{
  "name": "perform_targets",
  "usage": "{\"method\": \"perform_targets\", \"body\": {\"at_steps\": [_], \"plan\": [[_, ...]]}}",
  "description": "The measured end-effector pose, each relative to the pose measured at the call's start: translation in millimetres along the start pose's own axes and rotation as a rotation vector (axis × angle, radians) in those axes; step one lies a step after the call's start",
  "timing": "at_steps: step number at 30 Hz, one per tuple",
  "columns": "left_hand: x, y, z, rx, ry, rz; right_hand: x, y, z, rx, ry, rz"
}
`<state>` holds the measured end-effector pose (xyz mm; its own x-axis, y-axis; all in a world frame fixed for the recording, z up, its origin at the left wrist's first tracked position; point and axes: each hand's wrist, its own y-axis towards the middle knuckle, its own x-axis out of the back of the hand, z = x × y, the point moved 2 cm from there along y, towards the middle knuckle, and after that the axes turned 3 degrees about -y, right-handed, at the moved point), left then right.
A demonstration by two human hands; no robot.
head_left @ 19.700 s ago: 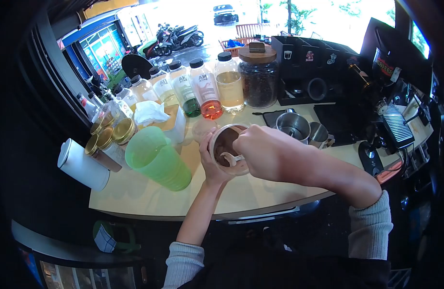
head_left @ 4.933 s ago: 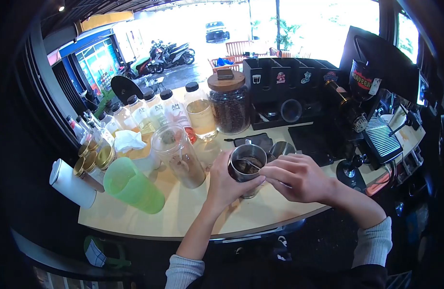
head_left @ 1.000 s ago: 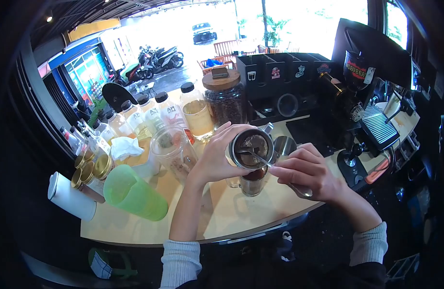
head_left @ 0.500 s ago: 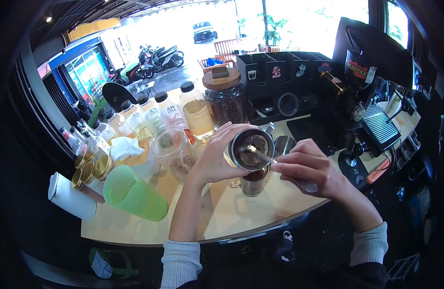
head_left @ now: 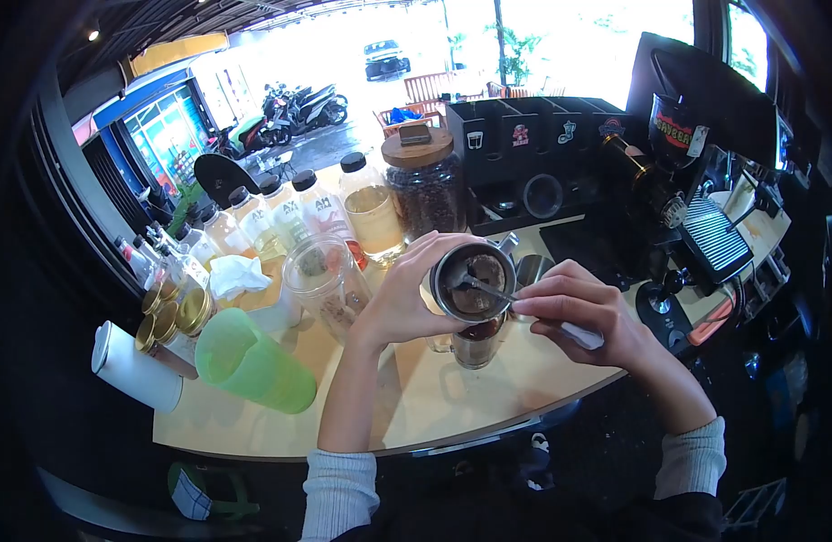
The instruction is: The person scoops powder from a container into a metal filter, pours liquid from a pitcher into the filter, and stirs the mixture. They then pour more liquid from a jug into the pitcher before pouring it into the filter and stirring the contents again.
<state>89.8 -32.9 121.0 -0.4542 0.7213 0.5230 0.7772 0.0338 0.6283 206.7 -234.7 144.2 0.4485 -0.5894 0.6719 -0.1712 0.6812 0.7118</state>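
Observation:
My left hand (head_left: 414, 294) is wrapped round the side of a round metal cup (head_left: 440, 296), whose mouth is tilted toward me and shows dark brown contents. A spoon (head_left: 491, 289) reaches into that mouth, its handle pinched by the fingers of my right hand (head_left: 579, 312). Below my right palm a shiny pale end (head_left: 582, 337) sticks out. Close under the metal cup stands a clear glass mug (head_left: 476, 350) with brown liquid in it, partly hidden by the cup. Behind my right fingers is another metal cup (head_left: 532, 269).
On the wooden counter (head_left: 416, 406), a clear jar (head_left: 324, 285) and green tumbler (head_left: 253, 366) stand left of my arm. Several bottles (head_left: 371, 217) and a wooden-lidded jar (head_left: 425, 194) line the back. A coffee grinder (head_left: 664, 144) and black organizer (head_left: 538, 135) are at right.
The spoon has shifted inside the metal cup, its bowl now darker and lower against the contents. My right hand has moved slightly; my left hand stays round the cup.

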Motion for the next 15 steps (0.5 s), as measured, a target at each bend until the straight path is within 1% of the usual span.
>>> {"method": "perform_targets", "body": {"at_steps": [4,5,7,11,14,15], "plan": [[-0.2,-0.8,0.5,0.007,0.013,0.006,5.2,1.7,4.3,-0.013,0.072,0.056],[-0.3,-0.8,1.2,0.01,-0.001,0.002,4.0,1.9,3.5,-0.014,0.072,0.055],[-0.4,0.1,1.2,0.012,-0.017,0.0,2.0,2.4,-0.8,-0.1,0.107,0.011],[0.1,-0.3,-0.4,0.0,0.032,0.011,7.2,4.0,-3.0,-0.108,0.221,0.038],[1.0,0.5,0.6,0.005,0.04,0.013,8.0,3.3,-4.7,-0.07,0.166,-0.016],[1.3,0.4,1.0,0.008,0.04,0.021,8.2,2.6,-5.0,-0.046,0.019,-0.063]]}}
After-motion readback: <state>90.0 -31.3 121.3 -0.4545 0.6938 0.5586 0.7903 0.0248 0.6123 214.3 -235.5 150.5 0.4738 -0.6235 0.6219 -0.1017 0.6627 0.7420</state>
